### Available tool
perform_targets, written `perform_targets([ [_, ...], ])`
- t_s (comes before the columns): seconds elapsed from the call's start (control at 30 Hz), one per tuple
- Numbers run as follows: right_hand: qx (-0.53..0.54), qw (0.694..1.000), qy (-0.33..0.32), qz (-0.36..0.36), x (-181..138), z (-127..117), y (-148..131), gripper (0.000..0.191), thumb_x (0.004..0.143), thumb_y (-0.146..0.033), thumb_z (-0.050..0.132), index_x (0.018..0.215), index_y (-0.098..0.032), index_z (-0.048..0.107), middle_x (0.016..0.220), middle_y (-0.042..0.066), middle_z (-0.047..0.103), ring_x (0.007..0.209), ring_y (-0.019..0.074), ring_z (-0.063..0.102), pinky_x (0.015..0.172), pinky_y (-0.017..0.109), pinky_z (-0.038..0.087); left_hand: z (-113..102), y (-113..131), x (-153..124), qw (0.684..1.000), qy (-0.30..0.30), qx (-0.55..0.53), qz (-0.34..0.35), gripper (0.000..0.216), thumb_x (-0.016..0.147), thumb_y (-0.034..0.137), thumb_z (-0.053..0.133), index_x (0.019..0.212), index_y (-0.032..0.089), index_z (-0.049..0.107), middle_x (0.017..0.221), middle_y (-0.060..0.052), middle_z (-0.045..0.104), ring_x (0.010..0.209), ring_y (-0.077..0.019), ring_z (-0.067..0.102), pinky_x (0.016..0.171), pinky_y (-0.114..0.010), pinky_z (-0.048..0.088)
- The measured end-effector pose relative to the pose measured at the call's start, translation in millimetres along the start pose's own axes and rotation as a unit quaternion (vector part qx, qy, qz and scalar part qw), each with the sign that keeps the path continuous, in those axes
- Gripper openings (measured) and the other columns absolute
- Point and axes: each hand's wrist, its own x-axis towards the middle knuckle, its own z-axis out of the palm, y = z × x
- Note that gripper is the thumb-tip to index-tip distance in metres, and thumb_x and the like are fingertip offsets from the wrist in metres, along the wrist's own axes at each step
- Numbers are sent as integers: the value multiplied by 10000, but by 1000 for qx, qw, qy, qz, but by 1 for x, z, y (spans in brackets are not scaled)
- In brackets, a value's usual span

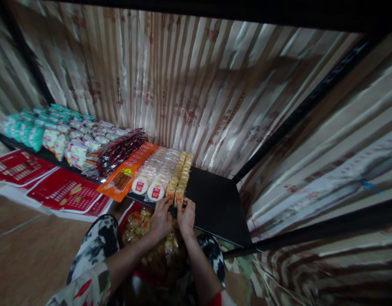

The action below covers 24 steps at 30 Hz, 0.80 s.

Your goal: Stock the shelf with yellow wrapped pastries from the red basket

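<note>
Two rows of small yellow-wrapped snack packets (182,174) run from the back to the front edge of the black shelf (215,199). My left hand (162,217) has its fingers closed at the front packet of the left row. Beside it, my right hand (186,216) pinches the front packet of the right row between thumb and fingers. Below both hands, between my knees, an open red bag (124,227) holds many more yellow-wrapped packets, partly hidden by my forearms. Left of the rows lie round white crackers (156,192) in clear wrappers.
Further left on the shelf are an orange snack bag (119,178), a stack of dark red packets (119,148), white packets (77,153) and teal packets (33,134). Red printed bags (65,193) lie below the shelf. Black posts (297,110) and striped plastic sheeting (183,85) enclose the shelf.
</note>
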Motion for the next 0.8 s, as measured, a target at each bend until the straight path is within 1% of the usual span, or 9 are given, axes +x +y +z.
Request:
perform_targets([
  [0.07, 13, 1000, 1, 11, -1, 0, 0, 335, 798, -366, 426, 1023, -134, 514, 1008, 133, 513, 882, 203, 539, 624, 277, 507, -1, 0, 0, 1000, 1, 1, -5, 457, 683, 7, 386, 1092, 110, 561, 1275, -108, 467, 1218, -206, 375, 1062, -399, 329],
  [0.13, 11, 1000, 2, 15, -1, 0, -1, 376, 788, -362, 435, 1067, -120, 502, 1036, 145, 503, 908, 209, 538, 636, 281, 512, 0, 0, 0, 1000, 2, -1, -11, 471, 675, 3, 388, 1100, 107, 563, 1300, -111, 447, 1236, -206, 359, 1073, -394, 314],
  [0.3, -7, 1000, -4, 9, 2, 3, -5, 346, 785, -337, 419, 1029, -118, 529, 999, 145, 531, 896, 217, 546, 672, 300, 510, 4, -1, 3, 999, -12, -18, -25, 496, 674, 4, 383, 1128, 106, 554, 1307, -105, 455, 1242, -195, 367, 1073, -379, 315],
  [0.43, -6, 1000, -10, 2, 2, 5, -6, 327, 787, -334, 423, 1014, -125, 533, 974, 134, 542, 888, 212, 546, 683, 301, 508, 4, -1, 3, 999, -13, -18, -24, 470, 676, 1, 386, 1098, 100, 567, 1321, -111, 443, 1245, -197, 365, 1071, -375, 317],
  [0.57, 6, 1000, -19, -2, -1, 4, -7, 389, 806, -360, 403, 1079, -103, 505, 1059, 161, 498, 944, 213, 523, 673, 296, 516, -4, -1, -1, 1000, 4, -7, -20, 398, 686, 19, 411, 1014, 140, 600, 1258, -85, 486, 1189, -197, 413, 1047, -375, 344],
  [0.63, 17, 1000, -16, -6, -5, 1, -8, 425, 818, -372, 392, 1134, -100, 476, 1128, 175, 462, 974, 206, 512, 656, 285, 518, -8, -1, -9, 1000, 16, -1, -27, 357, 696, 25, 405, 952, 157, 614, 1190, -73, 523, 1138, -191, 448, 1022, -370, 366],
  [0.7, 14, 1000, 2, -17, -13, -3, -11, 435, 823, -381, 392, 1153, -108, 468, 1159, 175, 455, 999, 205, 502, 653, 280, 512, -11, -2, -23, 999, 14, 0, -34, 322, 709, 31, 388, 886, 162, 622, 1105, -70, 558, 1071, -185, 485, 981, -362, 396],
  [0.77, 8, 999, 20, -23, -26, -9, -13, 408, 829, -383, 390, 1126, -122, 490, 1125, 159, 501, 975, 198, 519, 658, 275, 499, -12, -6, -42, 999, -18, -5, -36, 300, 719, 39, 374, 831, 165, 623, 1020, -67, 583, 1012, -178, 512, 937, -342, 420],
  [0.8, 7, 1000, 21, -18, -34, -13, -14, 392, 835, -383, 383, 1108, -128, 502, 1079, 145, 539, 929, 189, 542, 656, 268, 490, -12, -9, -53, 998, -41, -6, -39, 298, 722, 43, 369, 818, 167, 622, 986, -65, 590, 990, -175, 520, 918, -329, 427],
])
